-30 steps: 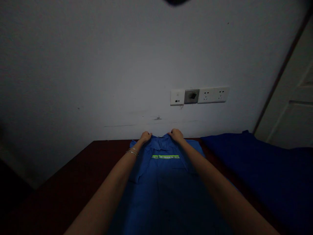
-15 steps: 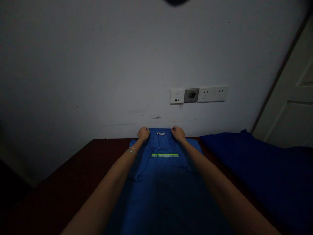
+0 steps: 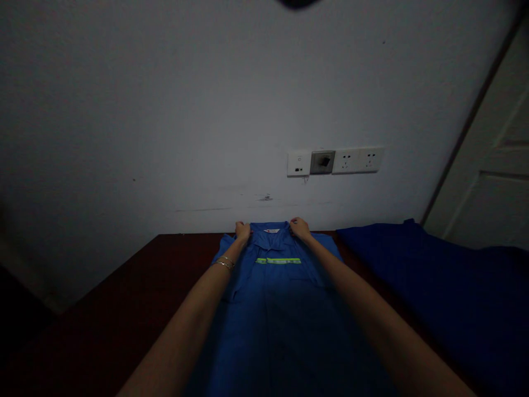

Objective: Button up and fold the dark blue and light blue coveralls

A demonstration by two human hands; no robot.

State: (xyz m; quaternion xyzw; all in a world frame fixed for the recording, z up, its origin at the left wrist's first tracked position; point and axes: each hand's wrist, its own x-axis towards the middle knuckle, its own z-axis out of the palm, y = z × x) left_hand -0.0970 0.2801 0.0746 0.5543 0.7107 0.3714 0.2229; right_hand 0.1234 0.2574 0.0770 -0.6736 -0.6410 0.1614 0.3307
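A blue work jacket (image 3: 276,286) with a yellow-green and silver reflective stripe lies spread on the dark red table, its collar toward the wall. A white label shows inside the collar. My left hand (image 3: 243,230) pinches the collar's left end, and a bracelet circles that wrist. At the collar's right end, my right hand (image 3: 300,227) grips the cloth between thumb and fingers. The collar is stretched between both hands. My forearms cover parts of the jacket's sides, and its near end fades into shadow.
Darker blue cloth (image 3: 425,264) lies on the table's right side. The dark red tabletop (image 3: 165,275) shows at left and meets the pale wall behind. A row of sockets (image 3: 346,161) is set in the wall, and a panelled door (image 3: 496,187) stands at right.
Both hands have come down slightly, and the collar between them sits a little lower. The left hand has shifted slightly right. The grip on the collar stays the same.
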